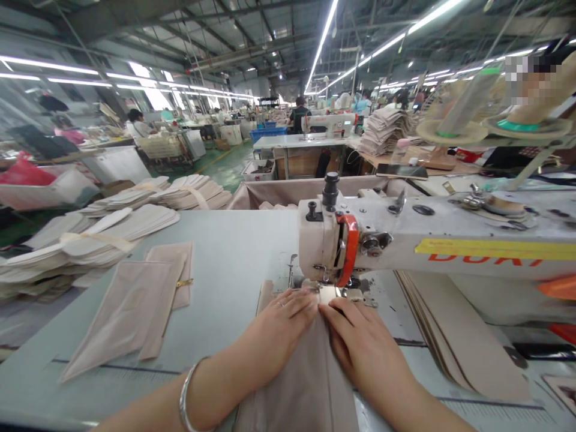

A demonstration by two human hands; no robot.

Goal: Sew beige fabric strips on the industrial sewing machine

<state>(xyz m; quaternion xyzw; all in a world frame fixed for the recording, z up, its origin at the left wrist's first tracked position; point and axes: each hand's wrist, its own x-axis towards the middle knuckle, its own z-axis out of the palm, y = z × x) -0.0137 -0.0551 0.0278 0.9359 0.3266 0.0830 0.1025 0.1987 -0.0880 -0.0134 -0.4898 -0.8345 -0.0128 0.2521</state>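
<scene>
A beige fabric piece (pixel 306 384) lies on the grey sewing table (pixel 234 264), running up under the needle of a white sewing machine (pixel 405 240). My left hand (pixel 281 321) lies flat on the fabric's left side, fingers stretched toward the presser foot (pixel 330 291). My right hand (pixel 360 339) rests flat on the right side, fingertips just below the foot. A silver bangle (pixel 184 402) sits on my left wrist. Both hands press the cloth and grip nothing.
Loose beige cut pieces (pixel 135 306) lie left of my hands, and tall stacks of them (pixel 90 234) fill the table's left edge. More pieces (pixel 459 342) lie under the machine arm at the right. Thread cones (pixel 454 120) stand behind the machine. Other workers sit far back.
</scene>
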